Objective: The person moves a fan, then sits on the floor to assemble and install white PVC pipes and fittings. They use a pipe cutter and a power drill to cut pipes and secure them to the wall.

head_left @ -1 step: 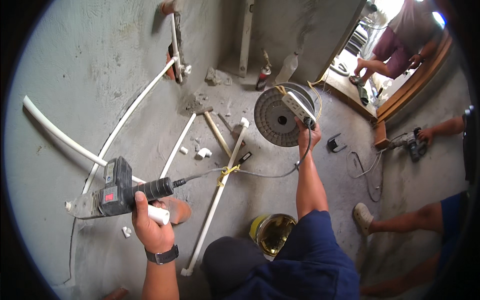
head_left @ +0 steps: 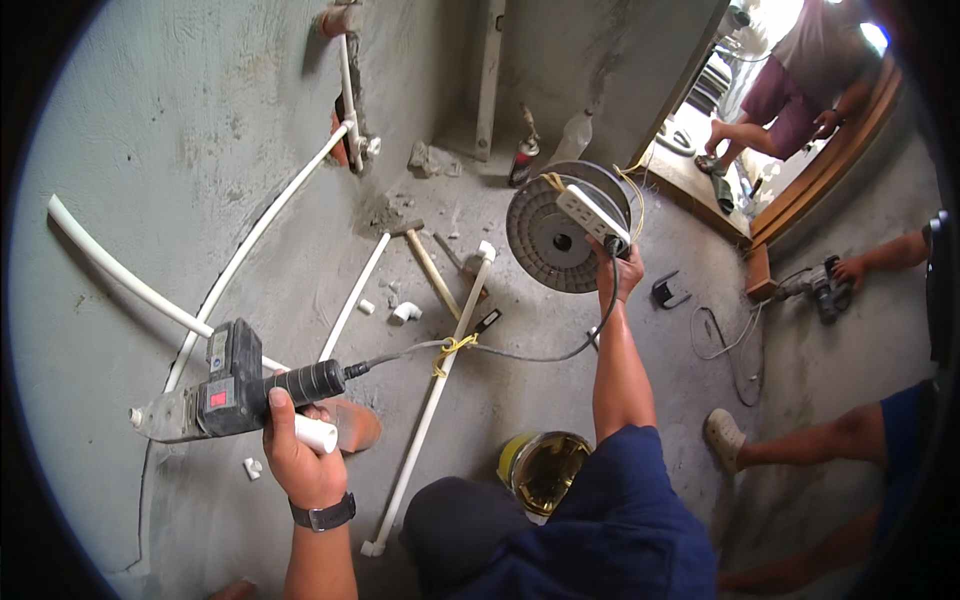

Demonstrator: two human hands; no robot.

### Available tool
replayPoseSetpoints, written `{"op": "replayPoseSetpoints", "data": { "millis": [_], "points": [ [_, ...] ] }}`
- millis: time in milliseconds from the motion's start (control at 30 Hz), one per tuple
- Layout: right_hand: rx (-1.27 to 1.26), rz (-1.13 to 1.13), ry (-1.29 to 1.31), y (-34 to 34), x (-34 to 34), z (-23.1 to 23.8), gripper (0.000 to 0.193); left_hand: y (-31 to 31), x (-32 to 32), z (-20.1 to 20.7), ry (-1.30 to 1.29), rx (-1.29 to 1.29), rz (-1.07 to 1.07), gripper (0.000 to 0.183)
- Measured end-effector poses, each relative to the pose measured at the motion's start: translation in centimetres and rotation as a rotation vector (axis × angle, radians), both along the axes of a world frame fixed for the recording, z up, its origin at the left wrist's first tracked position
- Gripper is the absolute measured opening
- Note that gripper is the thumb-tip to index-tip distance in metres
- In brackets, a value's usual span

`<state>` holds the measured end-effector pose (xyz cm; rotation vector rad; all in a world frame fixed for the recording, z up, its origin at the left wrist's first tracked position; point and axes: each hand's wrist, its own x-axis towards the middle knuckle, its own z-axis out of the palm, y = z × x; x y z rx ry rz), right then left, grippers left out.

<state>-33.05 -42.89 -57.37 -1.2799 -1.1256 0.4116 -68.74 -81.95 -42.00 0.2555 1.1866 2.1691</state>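
Observation:
My left hand (head_left: 305, 455) is closed around the black ribbed handle of what looks like a corded pipe welder (head_left: 232, 385) and also grips a white plastic pipe (head_left: 135, 280). That pipe runs behind the tool, and its open end sticks out by my thumb. The tool's grey cord (head_left: 555, 352) arcs across to my right. There, my right hand (head_left: 624, 275) has its fingers around a black plug (head_left: 613, 244) at the end of a white power strip (head_left: 590, 212). The strip sits on a grey cable reel (head_left: 535, 235); whether the plug is fully seated I cannot tell.
A jointed white pipe (head_left: 425, 425) with yellow ties, a hammer (head_left: 432, 268) and loose fittings (head_left: 405, 313) lie on the floor. A bucket (head_left: 512, 462) stands near my legs. At right, a co-worker's hand (head_left: 850, 271) holds a drill (head_left: 826, 292); another person (head_left: 785, 100) is in the doorway.

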Motion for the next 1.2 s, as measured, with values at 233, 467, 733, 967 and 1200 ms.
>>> {"op": "replayPoseSetpoints", "data": {
  "millis": [233,467,733,967,1200],
  "points": [
    [0.590,-0.164,-0.459,-4.1,-1.7,12.9,0.041,0.4,0.2,0.3,-0.005,0.015,0.078,0.044],
    [0.411,-0.292,-0.439,-11.0,-4.2,20.0,0.036,-1.5,-1.9,2.5,0.122,-0.035,0.147,0.041],
    [-0.445,-0.390,0.460,-13.4,2.2,8.2,0.061,-7.1,-8.0,5.4,0.165,-0.065,0.250,0.025],
    [-0.736,-0.396,0.761,-20.0,-3.1,-0.7,0.067,-11.2,-9.5,6.2,0.183,-0.154,0.298,0.028],
    [-0.816,-0.257,0.722,-22.7,-10.1,-3.1,0.070,-15.1,-10.6,3.6,0.136,-0.354,0.322,0.029]
  ]
}}
